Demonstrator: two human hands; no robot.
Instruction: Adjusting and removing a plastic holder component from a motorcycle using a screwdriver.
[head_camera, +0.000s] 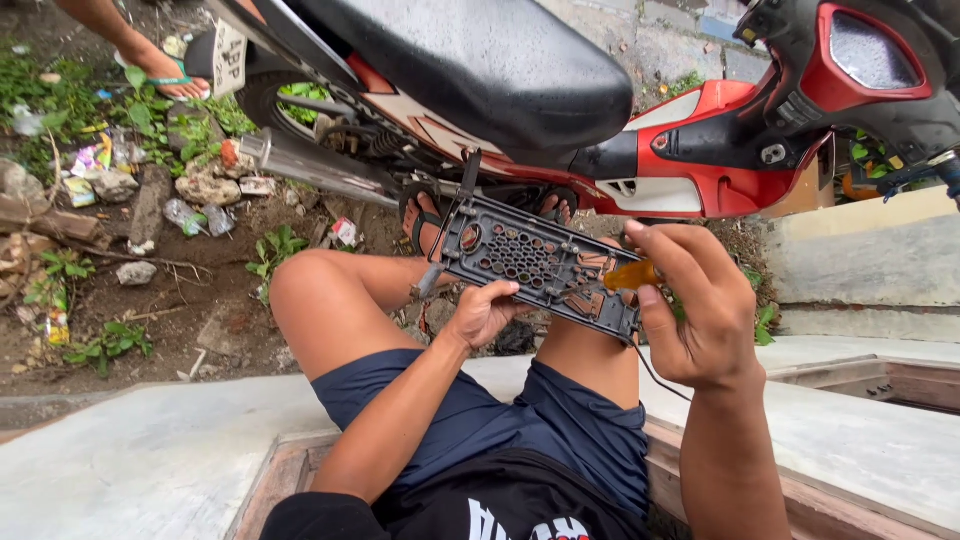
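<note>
My left hand (483, 313) grips the lower edge of a black plastic panel (535, 262) with a honeycomb grille and several screw holes, held tilted over my knees. My right hand (690, 305) is closed on the orange handle of a screwdriver (628, 276), whose tip points into the panel's right end. I sit on a concrete ledge in dark blue shorts, knees raised, feet in sandals under the motorbike.
A red and black motorbike (700, 140) with a wet black seat (480, 60) stands right in front of me. Dirt ground with stones, weeds and litter (120, 200) lies on the left. Another person's sandalled foot (160, 68) is at the top left. A concrete ledge (150, 450) runs beneath me.
</note>
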